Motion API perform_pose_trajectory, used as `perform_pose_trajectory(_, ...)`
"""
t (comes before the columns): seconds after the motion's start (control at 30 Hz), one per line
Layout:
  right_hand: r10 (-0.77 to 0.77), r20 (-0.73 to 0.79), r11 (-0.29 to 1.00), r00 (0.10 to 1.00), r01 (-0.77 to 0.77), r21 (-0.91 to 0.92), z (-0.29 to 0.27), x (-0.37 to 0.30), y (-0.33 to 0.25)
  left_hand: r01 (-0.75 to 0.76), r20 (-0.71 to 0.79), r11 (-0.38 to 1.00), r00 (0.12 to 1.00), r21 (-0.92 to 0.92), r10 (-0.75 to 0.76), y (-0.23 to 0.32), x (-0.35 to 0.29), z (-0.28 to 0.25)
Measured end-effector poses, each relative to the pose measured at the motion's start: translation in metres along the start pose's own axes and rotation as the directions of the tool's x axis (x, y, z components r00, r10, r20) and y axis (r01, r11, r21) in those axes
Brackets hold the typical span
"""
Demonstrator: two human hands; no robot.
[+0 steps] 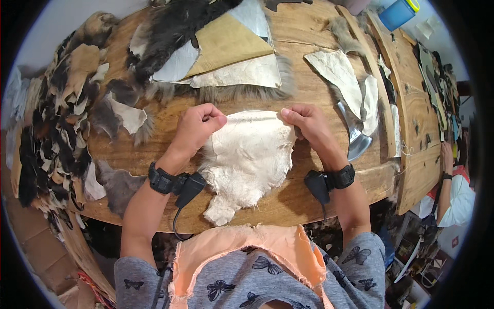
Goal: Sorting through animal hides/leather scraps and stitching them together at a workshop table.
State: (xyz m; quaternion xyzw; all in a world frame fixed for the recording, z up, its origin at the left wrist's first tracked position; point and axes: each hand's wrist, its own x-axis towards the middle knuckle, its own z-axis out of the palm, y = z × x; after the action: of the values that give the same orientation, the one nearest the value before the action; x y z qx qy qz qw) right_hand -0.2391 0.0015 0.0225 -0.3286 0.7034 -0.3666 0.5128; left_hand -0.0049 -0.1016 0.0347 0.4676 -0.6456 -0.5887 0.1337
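A piece of fur pelt (252, 154) lies in front of me on the wooden table, its pale skin side up. My left hand (199, 127) pinches its far left corner between thumb and fingers. At the far right corner, my right hand (310, 125) grips the edge the same way. The far edge looks straight between my hands, while the near end narrows to a ragged tip by the table's front edge. Grey fur shows along its left side. To the right of my right hand lies a curved metal blade (358, 144), partly covered by pale skin scraps.
Beyond my hands, a yellowish-brown triangular sheet (231, 44) rests on larger pelts. Fur scraps (62, 118) are heaped at the left. White-backed pieces (337, 77) lie right, near a wooden strip (378, 82). A blue container (399, 20) stands far right; another person (458, 193) works beside the table.
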Motion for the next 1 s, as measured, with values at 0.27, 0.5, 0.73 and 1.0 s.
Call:
perform_pose_trajectory(0.27, -0.053, 0.017, 0.978, 0.998, 0.055, -0.2, 0.004, -0.001, -0.008, -0.051, -0.078, 0.97, 0.994, 0.236, 0.071, 0.006, 0.017, -0.006)
perform_pose_trajectory(0.5, -0.513, -0.278, 0.808, 0.812, 0.347, -0.476, -0.009, -0.003, 0.0, -0.531, 0.182, 0.438, 0.762, 0.726, 0.622, 0.022, -0.012, 0.019)
perform_pose_trajectory(0.73, -0.684, -0.064, 0.606, 0.727, 0.517, -0.604, 0.01, 0.01, 0.003, -0.571, 0.42, 0.294, 0.792, 0.766, 0.444, -0.006, -0.019, 0.04)
perform_pose_trajectory(1.0, -0.642, -0.143, 0.65, 0.754, 0.436, -0.623, 0.019, 0.021, 0.007, -0.575, 0.431, 0.271, 0.786, 0.772, 0.442, -0.01, -0.016, 0.04)
